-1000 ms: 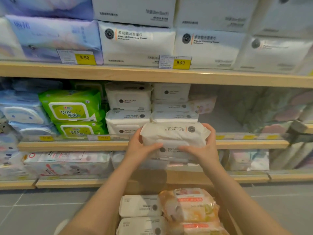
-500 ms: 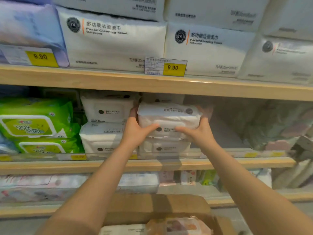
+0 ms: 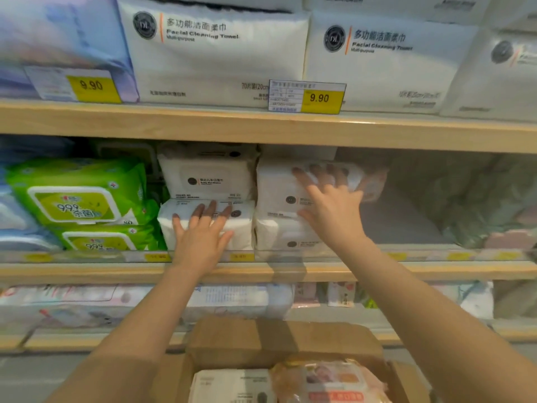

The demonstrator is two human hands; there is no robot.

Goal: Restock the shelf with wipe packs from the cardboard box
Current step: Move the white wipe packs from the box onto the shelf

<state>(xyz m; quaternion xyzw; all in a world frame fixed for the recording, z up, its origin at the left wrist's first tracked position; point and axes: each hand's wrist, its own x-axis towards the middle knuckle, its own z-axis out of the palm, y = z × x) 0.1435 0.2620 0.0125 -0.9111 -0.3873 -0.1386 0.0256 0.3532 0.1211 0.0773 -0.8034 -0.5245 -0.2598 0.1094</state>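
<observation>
Both hands' fingers spread flat: L hand [image 3: 200, 238] on lower wipe pack [image 3: 241, 228], R hand [image 3: 328, 199] on top pack [image 3: 276, 184].

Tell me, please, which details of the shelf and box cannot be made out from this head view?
- Cardboard box: cut off by the bottom edge; its pack count is unknown.
- White wipe pack: label partly covered by the right hand.
- Lower white pack: front partly covered by the left hand.
- Middle-shelf price tags: blurred, unreadable.

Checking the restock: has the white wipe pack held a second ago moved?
Yes. The pack went up from in front of the shelf lip onto the right stack; the right hand presses it.
</observation>
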